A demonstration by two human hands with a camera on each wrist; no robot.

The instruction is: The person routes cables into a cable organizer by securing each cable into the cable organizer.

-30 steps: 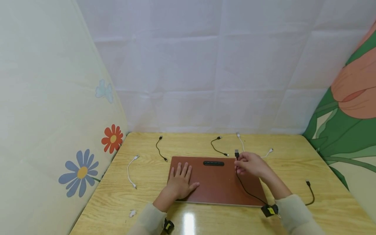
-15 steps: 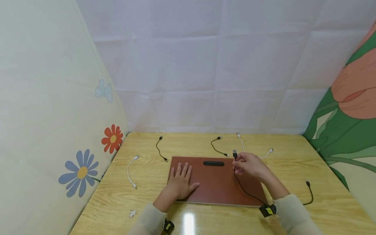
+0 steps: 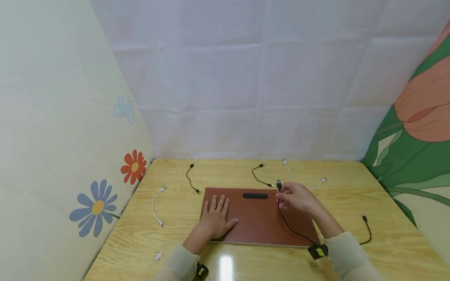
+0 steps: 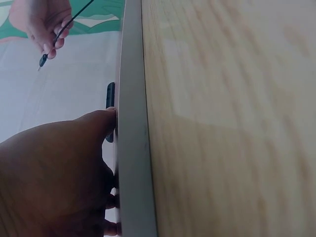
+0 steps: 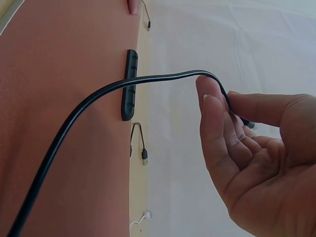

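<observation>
In the head view my right hand pinches a black USB cable just below its plug, which points up. The cable runs down past the wrist, and its other end lies on the table to the right. My left hand lies flat with spread fingers on the left part of a reddish-brown board. A black slotted cable holder sits near the board's far edge, between the hands. The right wrist view shows thumb and fingertips closed on the cable, which arches across the holder.
Behind the board lie two short black cables and a white cable partly hidden by the right hand. Another white cable lies at the left. A small white scrap is near the front left. Fabric walls enclose the table.
My right hand has shifted slightly left over the board with the black cable, and the cable's loose end on the right has slid left too. My left hand stays put.
</observation>
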